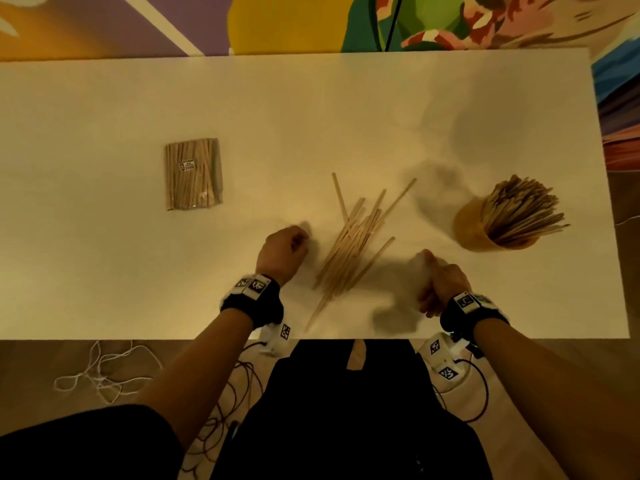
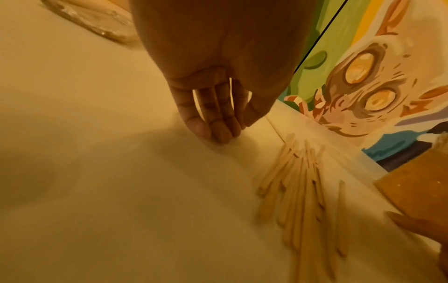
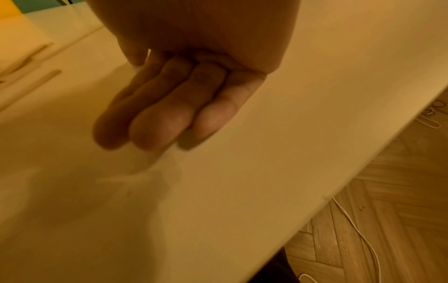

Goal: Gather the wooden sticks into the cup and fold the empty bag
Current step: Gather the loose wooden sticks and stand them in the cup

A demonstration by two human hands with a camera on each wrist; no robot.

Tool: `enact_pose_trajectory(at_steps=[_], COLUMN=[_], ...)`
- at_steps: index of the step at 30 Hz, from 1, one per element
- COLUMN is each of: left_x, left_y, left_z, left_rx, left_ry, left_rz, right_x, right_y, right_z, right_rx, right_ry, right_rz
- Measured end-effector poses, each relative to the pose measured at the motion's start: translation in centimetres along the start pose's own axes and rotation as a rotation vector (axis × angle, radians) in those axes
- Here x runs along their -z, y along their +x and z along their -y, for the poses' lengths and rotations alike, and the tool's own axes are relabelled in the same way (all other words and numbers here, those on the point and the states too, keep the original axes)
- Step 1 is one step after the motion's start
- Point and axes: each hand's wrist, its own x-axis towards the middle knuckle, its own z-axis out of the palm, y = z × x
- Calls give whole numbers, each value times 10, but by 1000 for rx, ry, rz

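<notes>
1. Left hand [image 1: 283, 251] low over the white table [image 1: 104, 271], just left of the loose sticks [image 1: 353, 251]; fingers [image 2: 213, 118] relaxed and pointing down, tips at the tabletop, nothing held.
2. Right hand [image 1: 438, 284] near the front edge, to the right of the loose sticks and apart from them; fingers [image 3: 160, 122] held together and nearly straight, empty, blurred in the wrist view.
3. Loose sticks fanned in a slanted pile on the table between the two hands, one end reaching toward the front edge.
4. Cup [image 1: 485, 226] upright to the right of the pile, well apart from it, packed with sticks [image 1: 519, 209] leaning out toward the right.
5. Clear bag [image 1: 193, 173] flat at the left, well away from both hands, with sticks visible inside and a small label on top.
6. Cables [image 1: 104, 372] on the wooden floor below the front edge.
</notes>
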Motion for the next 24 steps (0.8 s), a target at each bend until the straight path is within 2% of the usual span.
enact_pose_trajectory(at_steps=[6,14,20,24], left_x=[2,-12,-23,-26], left_y=[75,152,161,136], left_z=[-49,-101,-123,-127], left_rx=[-52,-27,-37,-65], left_ry=[95,438,456,379], left_rz=[-29,121,184,307], right_x=[-2,-1,1,3], right_y=[-2,4,6,7], right_z=[2,-2,-4,-4], right_rx=[-20,-41,-18,-17], right_ry=[64,80,85,62], right_rz=[-14,1,-5,5])
